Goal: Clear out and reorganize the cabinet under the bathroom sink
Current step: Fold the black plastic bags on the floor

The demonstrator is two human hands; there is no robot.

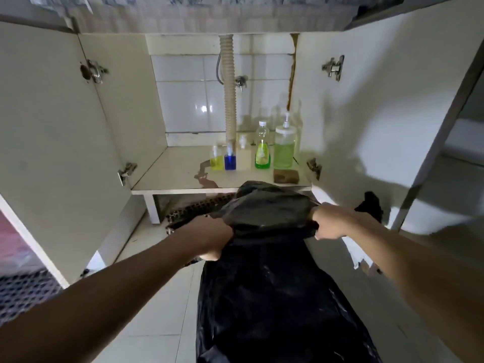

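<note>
Black bin bag point(267, 284) up front, left hand point(209, 238) and right hand point(328, 222) both gripping its top, fingers curled tight; bottles point(262, 153) on the cabinet shelf point(170, 176) beyond.

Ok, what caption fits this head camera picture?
Both hands hold a black bag before the open cabinet.

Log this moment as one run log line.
left hand: grips black bag | right hand: grips bag | bottles: on cabinet shelf | doors: open
</note>
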